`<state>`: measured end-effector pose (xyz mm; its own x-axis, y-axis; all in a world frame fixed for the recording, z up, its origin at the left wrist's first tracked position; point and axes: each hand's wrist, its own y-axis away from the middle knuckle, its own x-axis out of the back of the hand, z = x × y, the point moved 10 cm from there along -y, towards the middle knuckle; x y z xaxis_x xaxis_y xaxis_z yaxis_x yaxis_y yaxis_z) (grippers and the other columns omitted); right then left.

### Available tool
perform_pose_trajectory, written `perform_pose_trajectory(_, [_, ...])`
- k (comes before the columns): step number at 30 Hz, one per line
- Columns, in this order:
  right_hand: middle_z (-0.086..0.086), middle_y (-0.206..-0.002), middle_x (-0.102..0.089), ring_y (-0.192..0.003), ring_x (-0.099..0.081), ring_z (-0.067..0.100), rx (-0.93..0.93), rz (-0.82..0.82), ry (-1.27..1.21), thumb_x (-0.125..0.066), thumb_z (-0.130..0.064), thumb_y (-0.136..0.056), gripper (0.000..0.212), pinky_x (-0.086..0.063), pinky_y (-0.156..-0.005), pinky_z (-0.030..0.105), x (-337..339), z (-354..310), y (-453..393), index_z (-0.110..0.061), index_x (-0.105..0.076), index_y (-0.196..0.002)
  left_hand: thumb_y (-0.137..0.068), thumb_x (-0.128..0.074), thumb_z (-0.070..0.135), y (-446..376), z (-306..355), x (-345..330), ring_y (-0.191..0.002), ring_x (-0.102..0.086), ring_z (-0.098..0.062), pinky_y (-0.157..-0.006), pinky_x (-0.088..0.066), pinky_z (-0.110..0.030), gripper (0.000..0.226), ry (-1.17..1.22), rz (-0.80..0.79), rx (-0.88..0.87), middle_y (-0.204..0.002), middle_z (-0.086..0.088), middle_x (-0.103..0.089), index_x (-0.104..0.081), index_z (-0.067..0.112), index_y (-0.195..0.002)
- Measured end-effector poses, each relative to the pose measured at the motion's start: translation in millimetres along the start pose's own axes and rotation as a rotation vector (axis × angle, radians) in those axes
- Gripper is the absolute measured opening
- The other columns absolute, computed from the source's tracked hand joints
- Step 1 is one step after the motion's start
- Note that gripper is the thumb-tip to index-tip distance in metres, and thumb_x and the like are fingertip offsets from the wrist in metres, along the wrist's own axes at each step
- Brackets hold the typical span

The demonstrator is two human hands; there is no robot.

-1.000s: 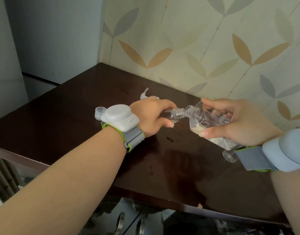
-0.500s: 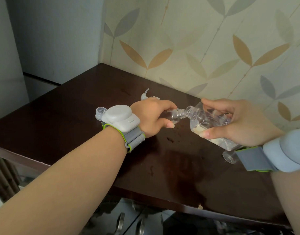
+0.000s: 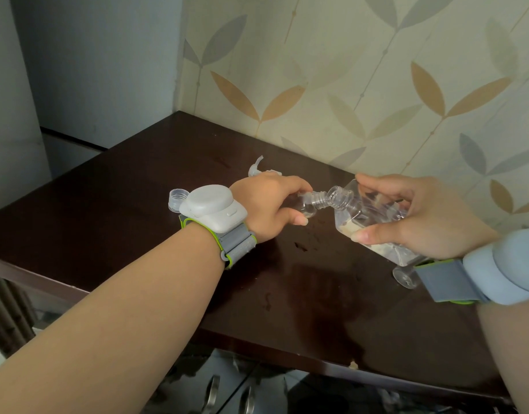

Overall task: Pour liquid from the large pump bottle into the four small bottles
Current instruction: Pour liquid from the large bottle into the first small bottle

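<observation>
Head view: the right hand (image 3: 421, 216) gripped one large bottle (image 3: 368, 216), tilted toward 9 o'clock, mouth touching one small bottle (image 3: 306, 203) clasped by the left hand (image 3: 269, 204). One cap (image 3: 176, 198), one pump head (image 3: 257, 168) and another small bottle (image 3: 405, 277) lay on the table (image 3: 138, 180).

Bare table (image 3: 132, 204) front-left; loose cap (image 3: 176, 198), pump head (image 3: 257, 168) behind left hand (image 3: 266, 207)
</observation>
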<state>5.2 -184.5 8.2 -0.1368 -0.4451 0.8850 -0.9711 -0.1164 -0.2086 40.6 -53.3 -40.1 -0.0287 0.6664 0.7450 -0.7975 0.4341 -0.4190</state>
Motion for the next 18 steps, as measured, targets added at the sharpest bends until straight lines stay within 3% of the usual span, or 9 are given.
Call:
perform_pose_trajectory(3, [-0.018, -0.103, -0.056, -0.094, -0.050, 0.002, 0.006, 0.004, 0.003, -0.082, -0.014, -0.059, 0.076, -0.029, -0.080, 0.015, 0.2, -0.4, -0.4, -0.032, -0.049, -0.126, -0.084, -0.059, 0.031, -0.2, 0.3, 0.4, -0.107, -0.045, -0.013, -0.085, -0.032, -0.025, 0.040, -0.003, -0.004, 0.002, -0.095, 0.013, -0.048, -0.052, 0.027, -0.123])
perform_pose_trajectory(6, [-0.022, -0.098, -0.054, -0.080, -0.049, -0.005, 0.014, 0.002, -0.008, -0.082, -0.014, -0.059, 0.077, -0.033, -0.062, 0.002, -1.0, 1.4, -1.5, -0.031, -0.049, -0.126, -0.084, -0.059, 0.031, -0.5, 0.4, 0.8, -0.107, -0.044, -0.013, -0.085, -0.034, -0.027, 0.040, -0.009, -0.001, 0.003, -0.094, 0.014, -0.046, -0.052, 0.027, -0.123])
perform_pose_trajectory(8, [-0.018, -0.100, -0.055, -0.080, -0.049, -0.004, 0.023, 0.007, -0.027, -0.083, -0.013, -0.058, 0.077, -0.031, -0.063, -0.006, -1.9, 2.9, -2.0, -0.027, -0.050, -0.126, -0.084, -0.059, 0.032, 0.0, 0.3, 0.1, -0.107, -0.045, -0.013, -0.085, -0.035, -0.027, 0.040, -0.013, -0.004, 0.004, -0.094, 0.013, -0.046, -0.051, 0.027, -0.123])
perform_pose_trajectory(12, [-0.013, -0.104, -0.057, -0.091, -0.052, 0.003, 0.040, 0.024, -0.063, -0.082, -0.011, -0.058, 0.079, -0.032, -0.070, 0.005, -3.7, 2.1, -2.6, -0.024, -0.049, -0.128, -0.085, -0.058, 0.032, 0.6, 0.1, 0.9, -0.108, -0.046, -0.015, -0.086, -0.036, -0.027, 0.041, 0.001, 0.005, -0.003, -0.102, 0.004, -0.057, -0.050, 0.024, -0.125])
perform_pose_trajectory(15, [-0.015, -0.100, -0.056, -0.087, -0.051, -0.002, 0.045, 0.073, -0.092, -0.083, -0.011, -0.057, 0.079, -0.033, -0.067, -0.005, -0.8, 3.2, -3.5, -0.024, -0.049, -0.128, -0.086, -0.057, 0.032, 0.7, 1.2, 3.7, -0.106, -0.048, -0.016, -0.083, -0.033, -0.024, 0.041, 0.019, 0.038, -0.012, -0.107, 0.000, -0.059, -0.050, 0.021, -0.125])
perform_pose_trajectory(18, [-0.011, -0.105, -0.056, -0.095, -0.051, 0.002, 0.042, 0.105, -0.153, -0.082, -0.010, -0.057, 0.080, -0.031, -0.069, -0.009, 0.5, 3.8, -3.2, -0.020, -0.049, -0.129, -0.086, -0.057, 0.029, 1.4, 4.3, 6.8, -0.098, -0.048, -0.014, -0.073, -0.028, -0.021, 0.037, 0.039, 0.069, -0.032, -0.096, 0.003, -0.057, -0.053, 0.019, -0.122])
